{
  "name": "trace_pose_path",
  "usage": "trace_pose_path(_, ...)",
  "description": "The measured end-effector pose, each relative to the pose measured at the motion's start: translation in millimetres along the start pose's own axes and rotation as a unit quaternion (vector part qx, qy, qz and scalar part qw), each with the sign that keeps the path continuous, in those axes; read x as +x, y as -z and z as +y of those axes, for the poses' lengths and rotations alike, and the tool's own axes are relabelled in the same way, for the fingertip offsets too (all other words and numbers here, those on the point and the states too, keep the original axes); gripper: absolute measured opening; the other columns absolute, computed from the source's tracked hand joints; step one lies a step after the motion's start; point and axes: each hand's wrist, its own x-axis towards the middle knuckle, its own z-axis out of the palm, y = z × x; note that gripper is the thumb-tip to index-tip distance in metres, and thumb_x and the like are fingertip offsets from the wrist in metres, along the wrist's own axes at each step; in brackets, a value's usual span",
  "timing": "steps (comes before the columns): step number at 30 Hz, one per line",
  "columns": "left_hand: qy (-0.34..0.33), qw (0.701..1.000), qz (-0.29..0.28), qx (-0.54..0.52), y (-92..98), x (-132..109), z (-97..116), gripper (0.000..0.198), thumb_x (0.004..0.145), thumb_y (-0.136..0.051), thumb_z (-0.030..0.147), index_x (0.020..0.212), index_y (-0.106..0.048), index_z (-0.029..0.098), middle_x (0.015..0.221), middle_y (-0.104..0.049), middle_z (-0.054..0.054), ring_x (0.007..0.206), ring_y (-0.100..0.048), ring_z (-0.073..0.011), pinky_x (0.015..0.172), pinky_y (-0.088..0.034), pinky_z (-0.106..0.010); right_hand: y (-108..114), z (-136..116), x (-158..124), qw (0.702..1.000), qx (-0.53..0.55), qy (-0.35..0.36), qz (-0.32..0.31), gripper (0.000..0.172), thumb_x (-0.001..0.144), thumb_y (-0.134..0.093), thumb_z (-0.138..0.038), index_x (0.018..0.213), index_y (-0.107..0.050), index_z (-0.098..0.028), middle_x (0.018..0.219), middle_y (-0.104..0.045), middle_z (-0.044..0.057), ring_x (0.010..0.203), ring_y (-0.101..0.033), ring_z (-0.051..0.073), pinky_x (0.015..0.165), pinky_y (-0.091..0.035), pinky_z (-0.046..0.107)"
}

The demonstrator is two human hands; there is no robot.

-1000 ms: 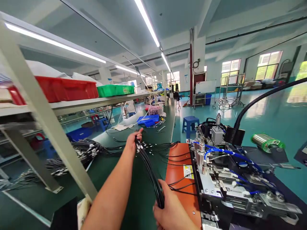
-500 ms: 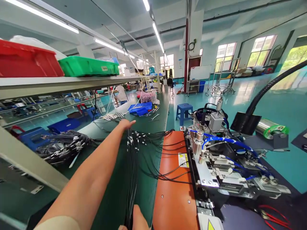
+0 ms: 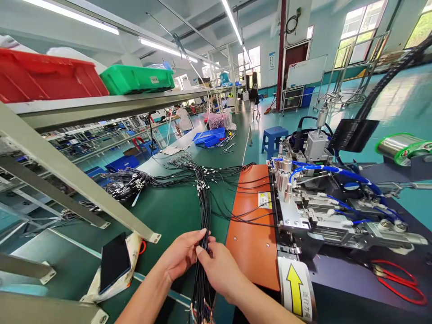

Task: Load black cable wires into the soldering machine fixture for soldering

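Note:
A bundle of thin black wires [image 3: 203, 211] lies along the green table top [image 3: 162, 216], its far ends fanned out with small white connectors. My left hand [image 3: 182, 254] and my right hand [image 3: 219, 267] meet at the near end of the bundle. Both pinch the wires between fingers and thumb. The near wire tips hang over the table's front edge below my hands.
An orange plate [image 3: 251, 225] and a metal machine with blue hoses [image 3: 313, 198] stand to the right; red scissors [image 3: 400, 281] lie beyond them. A second wire heap [image 3: 126, 184] sits left. A phone [image 3: 114, 265] lies near the grey shelf frame [image 3: 67, 173], which carries red and green bins.
My left hand has drawn back from the far end of the bundle to its near end, beside my right hand. The view has tilted down.

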Motion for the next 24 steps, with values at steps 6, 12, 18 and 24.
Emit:
trace_pose_path(6,0.008,0.998,-0.028,-0.06,-13.3,2.0,-6.4,0.028,0.067,-0.086,0.032,0.075,-0.067,0.013,0.07,-0.071,-0.007,0.059,-0.067,-0.0183,0.057,-0.054,-0.026,16.8,7.6,-0.1,0.998,-0.053,0.012,0.04,0.028,0.092,-0.055,-0.034,0.069,-0.059,-0.018,0.06,-0.057,0.0,0.052,-0.055,0.014,0.051,-0.037,0.024)
trace_pose_path(12,0.024,0.997,-0.054,-0.051,-17.7,-2.4,-4.5,0.039,0.061,-0.09,0.038,0.076,-0.063,0.015,0.063,-0.067,-0.003,0.051,-0.064,-0.0178,0.049,-0.051,-0.027,21.5,13.8,5.2,0.998,-0.018,-0.006,0.065,0.02,0.091,-0.055,-0.033,0.082,-0.062,-0.016,0.062,-0.057,-0.002,0.046,-0.051,0.009,0.045,-0.04,0.02)
trace_pose_path(18,0.01,0.999,-0.044,-0.024,-29.3,-1.1,-6.1,0.044,0.06,-0.09,0.04,0.075,-0.056,0.017,0.063,-0.064,0.001,0.05,-0.06,-0.0145,0.05,-0.047,-0.025,35.5,15.6,2.0,0.998,-0.026,0.001,0.05,0.02,0.089,-0.055,-0.031,0.076,-0.062,-0.018,0.059,-0.056,-0.003,0.046,-0.052,0.009,0.045,-0.04,0.02)
trace_pose_path(24,-0.026,0.999,-0.022,-0.001,-39.1,1.6,-11.3,0.046,0.054,-0.092,0.037,0.075,-0.058,0.017,0.065,-0.064,0.002,0.058,-0.062,-0.0156,0.056,-0.044,-0.024,45.1,2.9,-8.0,0.994,-0.088,0.001,0.057,0.031,0.082,-0.06,-0.027,0.052,-0.052,-0.02,0.046,-0.05,-0.002,0.045,-0.05,0.011,0.048,-0.034,0.022)
